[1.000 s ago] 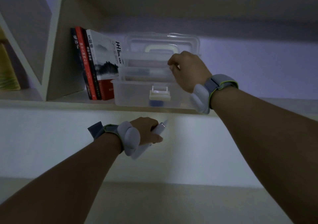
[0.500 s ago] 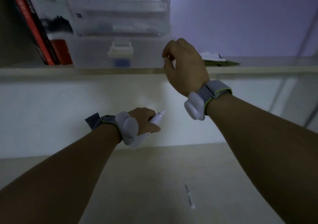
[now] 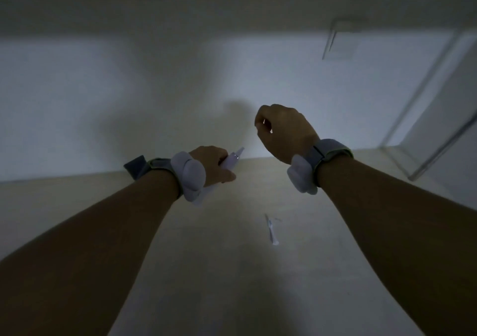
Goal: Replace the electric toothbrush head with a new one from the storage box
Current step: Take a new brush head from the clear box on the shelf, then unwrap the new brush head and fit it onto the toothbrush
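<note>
toothbrush handle (image 3: 230, 160): white | desk (image 3: 232, 271): beige | wristbands (image 3: 327, 149): grey

Dim room: pale wall (image 3: 129, 90) above a beige desk (image 3: 219, 271), shelf edge (image 3: 180, 7) overhead.

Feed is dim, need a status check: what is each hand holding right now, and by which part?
The left hand grips the toothbrush handle around its body, bare tip pointing up. The right hand is curled shut; whether it holds anything cannot be told.
</note>
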`<state>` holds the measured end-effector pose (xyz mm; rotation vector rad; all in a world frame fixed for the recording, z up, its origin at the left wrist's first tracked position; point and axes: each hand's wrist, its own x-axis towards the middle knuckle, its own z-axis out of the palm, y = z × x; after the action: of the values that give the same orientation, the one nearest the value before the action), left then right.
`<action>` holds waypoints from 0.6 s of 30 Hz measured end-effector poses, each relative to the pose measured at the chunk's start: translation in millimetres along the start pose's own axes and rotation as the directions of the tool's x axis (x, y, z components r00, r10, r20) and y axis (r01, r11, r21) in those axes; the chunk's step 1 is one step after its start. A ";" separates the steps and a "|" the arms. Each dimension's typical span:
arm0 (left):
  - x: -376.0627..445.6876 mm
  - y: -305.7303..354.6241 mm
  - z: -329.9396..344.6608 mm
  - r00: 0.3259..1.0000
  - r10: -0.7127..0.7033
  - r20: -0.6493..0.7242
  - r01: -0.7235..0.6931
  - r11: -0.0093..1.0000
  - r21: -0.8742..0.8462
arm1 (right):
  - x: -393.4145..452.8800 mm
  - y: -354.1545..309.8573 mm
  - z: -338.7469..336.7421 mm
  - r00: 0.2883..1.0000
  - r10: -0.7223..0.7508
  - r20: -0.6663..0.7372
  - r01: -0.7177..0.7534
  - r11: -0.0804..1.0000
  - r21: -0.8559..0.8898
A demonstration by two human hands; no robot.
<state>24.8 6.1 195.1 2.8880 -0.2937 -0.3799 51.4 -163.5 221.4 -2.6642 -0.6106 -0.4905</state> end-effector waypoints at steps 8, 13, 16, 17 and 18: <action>21.6 -24.8 76.7 0.988 -0.094 0.120 0.099 0.994 -0.037 | -30.6 37.6 91.1 0.929 0.198 0.312 -0.218 0.975 0.031; 27.5 -33.1 112.8 0.981 -0.119 0.157 0.127 0.991 -0.043 | -52.4 52.8 134.7 0.798 0.292 0.528 -0.312 0.949 -0.053; 33.6 -36.8 135.2 0.970 -0.137 0.201 0.151 0.987 -0.058 | -65.3 62.1 158.8 0.711 0.334 0.619 -0.325 0.936 -0.131; 34.1 -37.1 137.8 0.969 -0.143 0.200 0.157 0.986 -0.058 | -68.4 63.8 162.3 0.684 0.345 0.643 -0.336 0.931 -0.143; 37.0 -37.5 143.1 0.968 -0.146 0.203 0.163 0.984 -0.067 | -72.2 67.2 166.7 0.653 0.356 0.669 -0.347 0.925 -0.154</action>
<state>26.9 7.4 42.6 2.8026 -0.0807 -0.6922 63.6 -175.4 28.4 -2.8302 -0.2350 0.6580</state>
